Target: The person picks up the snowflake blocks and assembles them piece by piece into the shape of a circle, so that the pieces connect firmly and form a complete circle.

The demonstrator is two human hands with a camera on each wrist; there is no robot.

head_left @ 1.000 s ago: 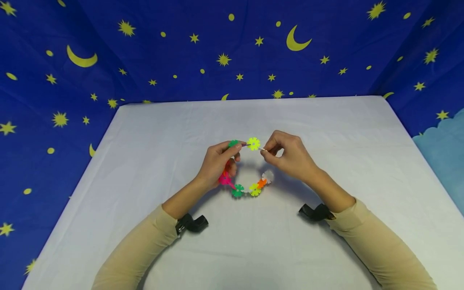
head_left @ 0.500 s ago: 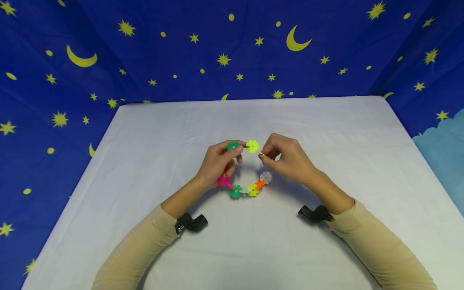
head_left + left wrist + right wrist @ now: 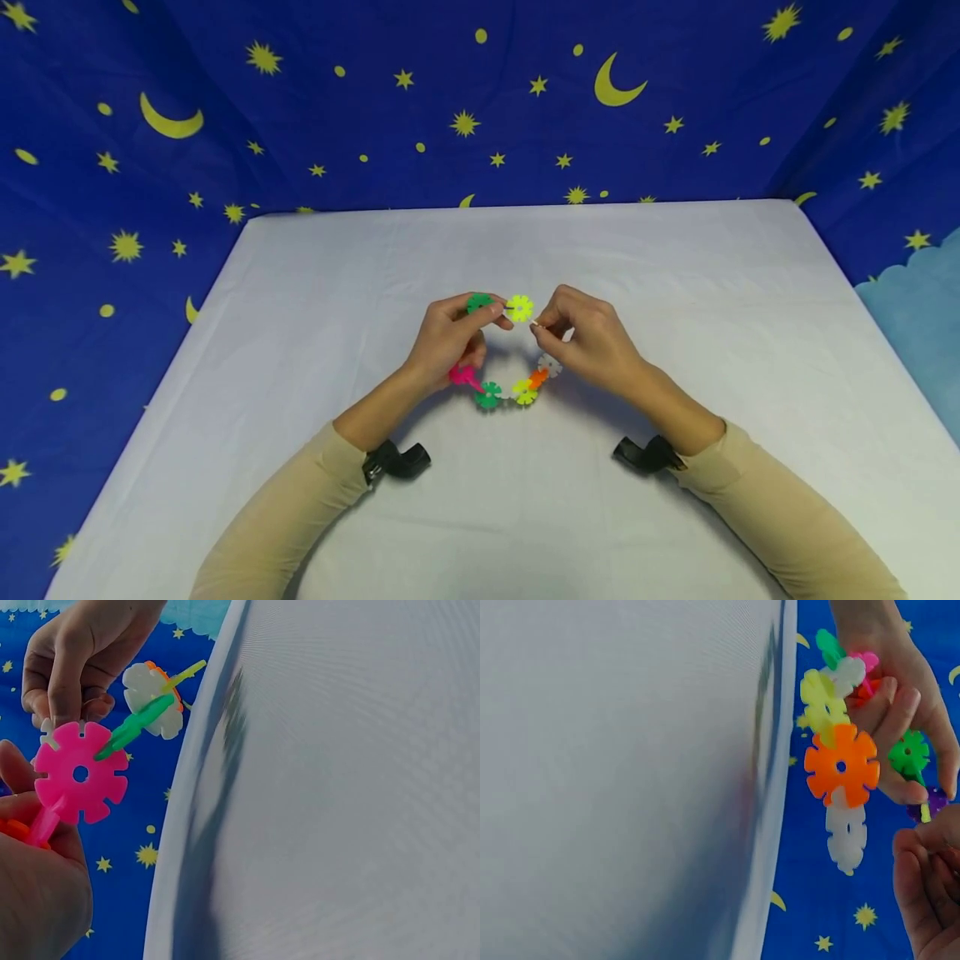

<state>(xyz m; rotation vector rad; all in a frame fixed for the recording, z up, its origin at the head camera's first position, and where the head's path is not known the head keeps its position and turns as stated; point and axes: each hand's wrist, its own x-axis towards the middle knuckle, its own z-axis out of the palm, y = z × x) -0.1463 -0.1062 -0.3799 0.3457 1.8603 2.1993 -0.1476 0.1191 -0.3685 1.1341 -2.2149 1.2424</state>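
Observation:
My left hand (image 3: 450,340) holds a curved chain of slotted, flower-shaped plastic discs, its thumb pressing a green disc (image 3: 480,303). A yellow disc (image 3: 520,308) extends rightward from there, joined through a purple disc (image 3: 937,799) seen edge-on in the head view. Between thumb and fingertips my right hand (image 3: 588,332) pinches a white disc (image 3: 534,323) at the yellow one's lower right edge; the fingers mostly hide it. Below hang a pink disc (image 3: 97,784), a green disc (image 3: 489,395), a yellow disc (image 3: 525,393), an orange disc (image 3: 841,780) and a white end disc (image 3: 846,832).
A white-covered table (image 3: 480,517) lies beneath both hands. Blue star-and-moon cloth (image 3: 420,100) surrounds its back and sides, with a light blue patch at the right. Black camera mounts (image 3: 405,462) sit at both wrists.
My right hand has moved left and slightly down with the white disc. The yellow disc has dropped a little and shifted left, and more of the green disc shows above my left thumb.

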